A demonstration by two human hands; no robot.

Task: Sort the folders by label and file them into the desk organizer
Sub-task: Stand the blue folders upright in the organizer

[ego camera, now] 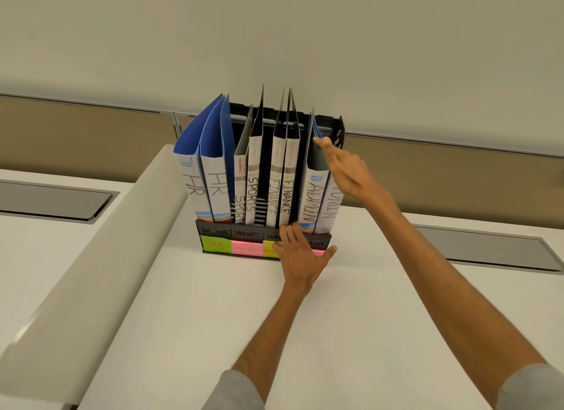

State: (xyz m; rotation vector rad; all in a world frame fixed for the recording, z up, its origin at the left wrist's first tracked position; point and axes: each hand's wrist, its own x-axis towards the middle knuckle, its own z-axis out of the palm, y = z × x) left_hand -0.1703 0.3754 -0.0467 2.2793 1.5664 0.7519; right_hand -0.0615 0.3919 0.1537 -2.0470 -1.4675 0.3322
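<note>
Looks done: folders [253, 180] label-sorted in desk organizer [244, 234]; left hand [300, 254] flat on its front, right hand [348, 171] straight-fingered, touching end ADMIN folder [331, 208]

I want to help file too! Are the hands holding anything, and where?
The right hand has its fingertips at the top edge of the rightmost ADMIN folder; a pinch cannot be told. The left hand lies flat against the organizer.

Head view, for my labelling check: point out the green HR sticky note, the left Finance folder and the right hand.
green HR sticky note [216, 244], head view, its lettering.
left Finance folder [273, 196], head view, its white spine.
right hand [346, 170], head view, its back.
</note>
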